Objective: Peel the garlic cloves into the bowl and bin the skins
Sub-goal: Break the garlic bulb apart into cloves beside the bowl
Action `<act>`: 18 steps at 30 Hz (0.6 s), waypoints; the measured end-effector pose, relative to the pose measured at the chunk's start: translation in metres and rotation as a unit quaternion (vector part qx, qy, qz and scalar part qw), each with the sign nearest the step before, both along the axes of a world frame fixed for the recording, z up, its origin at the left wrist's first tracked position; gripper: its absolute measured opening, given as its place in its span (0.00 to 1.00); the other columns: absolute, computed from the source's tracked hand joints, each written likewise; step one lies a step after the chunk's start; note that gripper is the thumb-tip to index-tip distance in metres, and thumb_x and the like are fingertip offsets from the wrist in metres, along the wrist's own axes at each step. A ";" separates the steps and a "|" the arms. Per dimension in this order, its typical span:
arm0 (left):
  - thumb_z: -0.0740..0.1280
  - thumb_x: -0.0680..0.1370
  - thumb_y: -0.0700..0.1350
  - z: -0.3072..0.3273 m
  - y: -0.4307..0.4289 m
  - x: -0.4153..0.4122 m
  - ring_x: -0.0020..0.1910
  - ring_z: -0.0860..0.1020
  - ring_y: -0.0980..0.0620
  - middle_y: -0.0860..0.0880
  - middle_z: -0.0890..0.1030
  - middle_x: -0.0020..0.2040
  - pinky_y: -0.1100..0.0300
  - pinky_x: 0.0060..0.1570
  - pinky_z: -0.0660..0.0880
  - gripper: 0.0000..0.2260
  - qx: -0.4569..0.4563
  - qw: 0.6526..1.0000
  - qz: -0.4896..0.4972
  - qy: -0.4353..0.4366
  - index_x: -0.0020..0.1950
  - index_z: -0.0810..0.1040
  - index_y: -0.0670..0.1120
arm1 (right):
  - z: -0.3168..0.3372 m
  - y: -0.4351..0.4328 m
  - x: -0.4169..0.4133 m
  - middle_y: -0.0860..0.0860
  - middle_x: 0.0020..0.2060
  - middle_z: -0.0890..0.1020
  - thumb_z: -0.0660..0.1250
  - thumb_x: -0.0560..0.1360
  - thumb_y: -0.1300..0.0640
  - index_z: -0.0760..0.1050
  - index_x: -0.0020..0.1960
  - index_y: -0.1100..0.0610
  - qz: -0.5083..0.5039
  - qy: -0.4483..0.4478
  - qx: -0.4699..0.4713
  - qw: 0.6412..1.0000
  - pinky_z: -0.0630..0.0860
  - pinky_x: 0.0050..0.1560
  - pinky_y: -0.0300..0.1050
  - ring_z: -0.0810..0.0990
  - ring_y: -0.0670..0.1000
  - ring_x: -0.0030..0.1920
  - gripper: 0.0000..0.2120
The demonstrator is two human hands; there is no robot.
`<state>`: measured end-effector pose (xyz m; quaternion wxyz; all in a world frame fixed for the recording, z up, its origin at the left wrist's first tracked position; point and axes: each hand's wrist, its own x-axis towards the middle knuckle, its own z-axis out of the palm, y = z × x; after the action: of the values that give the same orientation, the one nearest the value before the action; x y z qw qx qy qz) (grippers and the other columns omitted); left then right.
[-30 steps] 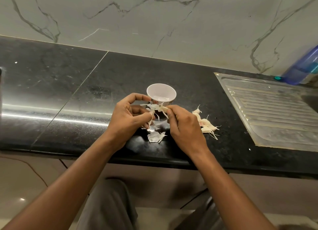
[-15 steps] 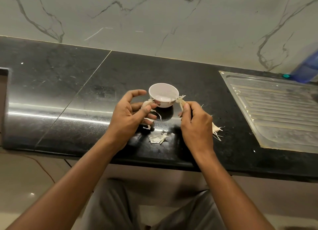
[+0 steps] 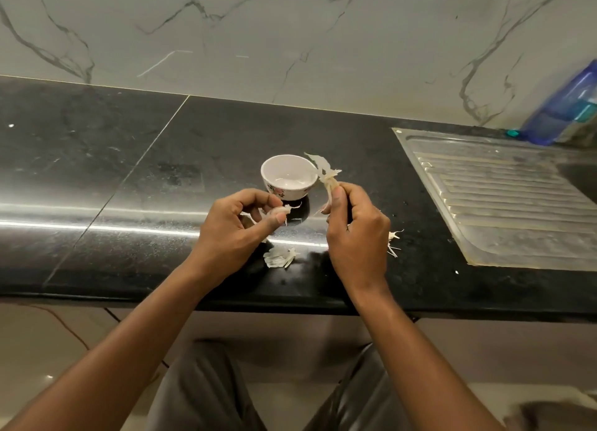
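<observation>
Black polished stone worktop (image 3: 97, 178) against a white marble-look wall (image 3: 290, 36), with a steel sink drainboard (image 3: 504, 201) off to the right and a blurry blue bottle (image 3: 568, 107) lying at its far corner. Small white bowl (image 3: 288, 176) with a little flower print sits mid-worktop, looks pretty much bare inside from here. Nothing really blocks it, the hands are just in front of it on the near side.

Loose garlic skins (image 3: 280, 257) lie on the worktop between the two wrists, and a few more scraps (image 3: 393, 240) poke out from behind the right hand.

Left hand (image 3: 235, 233) is curled, thumb and forefinger pinched shut on a garlic clove (image 3: 280, 211) with wispy bits trailing off it, just in front of the bowl. Right hand (image 3: 357, 233) is raised a bit, thumb and fingers closed on a strip of peeled skin (image 3: 324, 175) that sticks up beside the bowl's right rim. The two hands are apart, with a gap between clove and strip. Grey trousers (image 3: 206, 392) visible below the worktop edge.
</observation>
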<state>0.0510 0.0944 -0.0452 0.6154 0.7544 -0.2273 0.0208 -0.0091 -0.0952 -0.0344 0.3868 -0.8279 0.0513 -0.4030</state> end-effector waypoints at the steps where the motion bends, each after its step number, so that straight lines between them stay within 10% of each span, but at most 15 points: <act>1: 0.78 0.77 0.48 0.000 -0.002 -0.001 0.33 0.73 0.54 0.49 0.82 0.40 0.59 0.34 0.73 0.05 0.015 1.000 0.001 -0.006 0.52 0.86 0.50 | 0.002 0.000 -0.003 0.45 0.38 0.82 0.62 0.88 0.54 0.82 0.56 0.57 -0.009 -0.013 0.019 1.000 0.73 0.35 0.35 0.80 0.45 0.35 0.11; 6: 0.80 0.75 0.48 0.003 -0.027 -0.005 0.36 0.81 0.55 0.58 0.83 0.37 0.57 0.40 0.83 0.07 0.073 0.997 -0.005 -0.026 0.51 0.88 0.50 | 0.006 -0.004 -0.008 0.46 0.35 0.83 0.62 0.87 0.55 0.81 0.50 0.56 -0.060 -0.050 0.139 0.987 0.74 0.32 0.42 0.79 0.49 0.32 0.12; 13: 0.80 0.75 0.47 0.010 -0.077 0.000 0.28 0.73 0.65 0.64 0.78 0.27 0.73 0.33 0.66 0.06 0.134 0.990 -0.006 -0.034 0.49 0.88 0.48 | 0.002 -0.016 -0.007 0.49 0.36 0.84 0.63 0.86 0.54 0.81 0.47 0.56 -0.146 -0.093 0.240 0.955 0.81 0.37 0.55 0.82 0.50 0.34 0.13; 18: 0.80 0.75 0.48 0.009 -0.088 0.003 0.29 0.75 0.68 0.54 0.86 0.40 0.70 0.34 0.68 0.09 0.156 0.987 -0.010 -0.035 0.52 0.88 0.46 | -0.001 -0.019 -0.003 0.48 0.35 0.85 0.63 0.85 0.54 0.82 0.47 0.56 -0.146 -0.067 0.251 0.954 0.82 0.38 0.57 0.83 0.50 0.34 0.13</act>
<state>0.0538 0.0059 -0.0365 0.4817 0.8379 -0.2567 0.0056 -0.0126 -0.1140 -0.0351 0.5218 -0.6583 0.2454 -0.4839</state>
